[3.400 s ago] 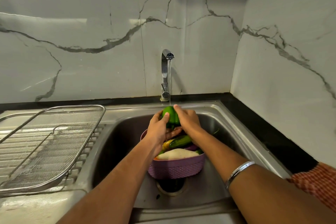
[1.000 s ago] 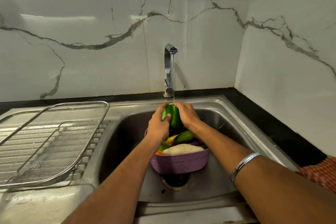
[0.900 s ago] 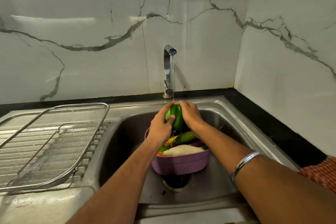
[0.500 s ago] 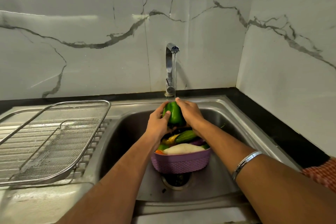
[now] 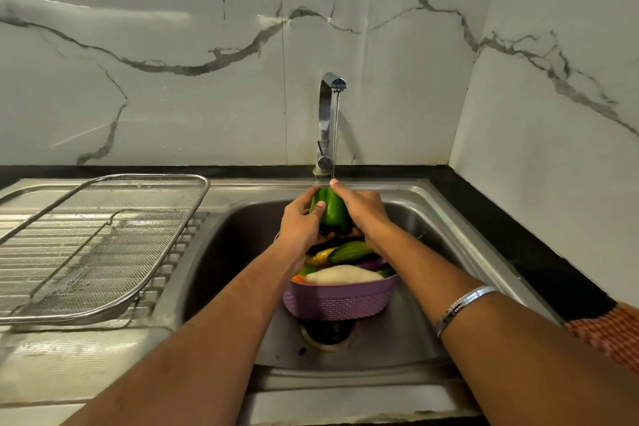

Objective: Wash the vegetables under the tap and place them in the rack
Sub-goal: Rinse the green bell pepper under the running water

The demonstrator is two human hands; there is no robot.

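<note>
Glossy green bell pepper (image 5: 331, 209) under the running chrome tap (image 5: 328, 121), clasped between left hand (image 5: 300, 224) and right hand (image 5: 363, 209); likely light, firm, wet-slick, so cup its broad flanks.

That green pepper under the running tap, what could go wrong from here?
The pepper is wet and held only between the left hand and right hand, so it might slip from their grip into the purple basket or the sink. The rack sits well off to the left, so the carry across could drip water onto the drainboard.
</note>
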